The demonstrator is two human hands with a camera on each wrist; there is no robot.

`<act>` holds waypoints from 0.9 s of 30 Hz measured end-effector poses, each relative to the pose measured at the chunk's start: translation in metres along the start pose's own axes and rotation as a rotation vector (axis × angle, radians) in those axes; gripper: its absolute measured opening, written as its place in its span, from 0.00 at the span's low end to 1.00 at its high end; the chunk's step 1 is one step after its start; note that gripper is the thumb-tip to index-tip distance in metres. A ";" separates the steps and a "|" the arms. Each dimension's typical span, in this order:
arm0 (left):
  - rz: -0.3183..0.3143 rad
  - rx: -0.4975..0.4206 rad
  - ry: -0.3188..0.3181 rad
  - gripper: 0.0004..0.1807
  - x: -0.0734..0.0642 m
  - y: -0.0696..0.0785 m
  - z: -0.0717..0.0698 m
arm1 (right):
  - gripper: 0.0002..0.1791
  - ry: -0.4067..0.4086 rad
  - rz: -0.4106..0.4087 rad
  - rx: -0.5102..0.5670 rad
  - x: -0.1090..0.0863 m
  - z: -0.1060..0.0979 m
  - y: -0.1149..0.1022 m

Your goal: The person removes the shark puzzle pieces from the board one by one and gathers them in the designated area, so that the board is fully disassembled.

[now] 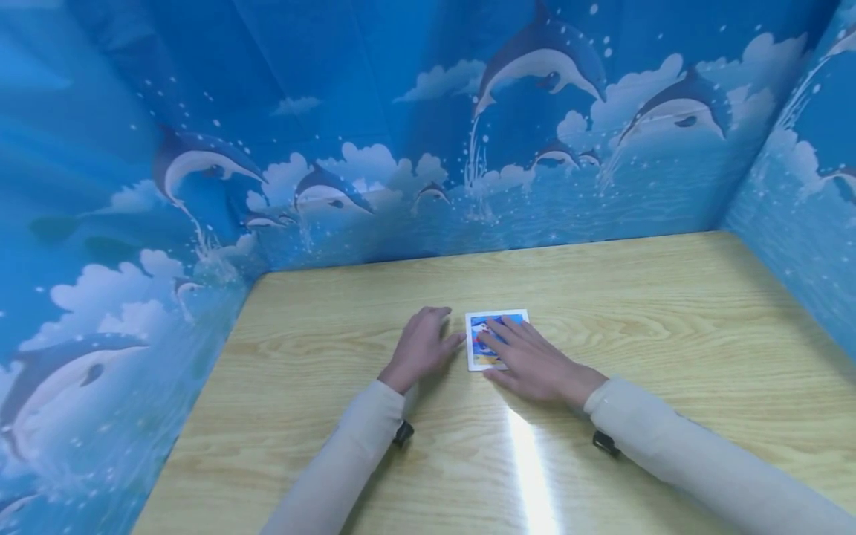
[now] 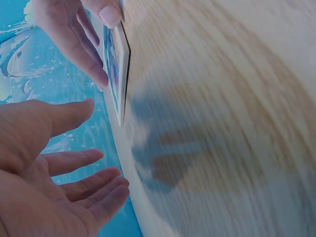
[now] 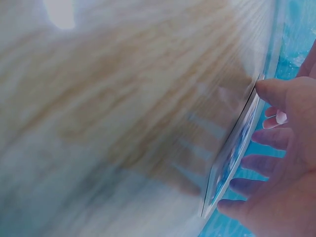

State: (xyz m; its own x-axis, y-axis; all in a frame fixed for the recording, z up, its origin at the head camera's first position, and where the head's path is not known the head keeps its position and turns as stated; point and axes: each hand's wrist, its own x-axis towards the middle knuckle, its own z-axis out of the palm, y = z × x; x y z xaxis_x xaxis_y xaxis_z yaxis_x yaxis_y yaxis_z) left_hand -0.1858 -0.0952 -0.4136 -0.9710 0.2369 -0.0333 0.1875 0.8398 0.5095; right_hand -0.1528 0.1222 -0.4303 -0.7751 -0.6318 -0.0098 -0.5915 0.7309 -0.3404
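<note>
A small flat picture board (image 1: 481,360) with a white border lies on the wooden table, its blue picture partly hidden by fingers. My right hand (image 1: 535,365) is spread over the board's right part, its thumb by the near edge. In the right wrist view, the fingers of that hand (image 3: 281,163) are parted above the board (image 3: 234,155), and the thumb is at its edge. To the left of the board is my left hand (image 1: 421,348), thumb pointing at its left edge. The left wrist view shows this hand (image 2: 64,173) with loosely spread fingers, holding nothing.
The light wooden table (image 1: 321,319) extends around both hands. Blue dolphin-printed sheets (image 1: 401,134) stand along its back, left and right sides. A bright streak of reflected light (image 1: 531,475) crosses the near part of the table. Dark wrist devices (image 1: 605,443) show under both sleeves.
</note>
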 end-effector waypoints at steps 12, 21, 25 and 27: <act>0.025 -0.010 -0.012 0.28 0.012 0.001 0.007 | 0.34 0.010 -0.017 0.004 -0.002 0.000 0.002; 0.037 -0.039 -0.015 0.26 0.017 0.002 0.014 | 0.33 0.024 -0.018 0.011 -0.003 0.003 0.003; 0.036 -0.044 -0.016 0.25 0.019 0.003 0.016 | 0.33 0.030 -0.016 0.010 -0.004 0.004 0.002; 0.042 -0.043 -0.016 0.24 0.020 0.004 0.017 | 0.32 0.035 -0.020 0.005 -0.004 0.004 0.003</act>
State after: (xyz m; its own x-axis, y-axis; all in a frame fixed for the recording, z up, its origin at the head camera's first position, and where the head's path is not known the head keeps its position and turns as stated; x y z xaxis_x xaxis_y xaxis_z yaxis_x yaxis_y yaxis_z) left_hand -0.2022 -0.0784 -0.4271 -0.9597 0.2800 -0.0245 0.2214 0.8069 0.5475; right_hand -0.1504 0.1252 -0.4353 -0.7704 -0.6369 0.0298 -0.6059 0.7167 -0.3453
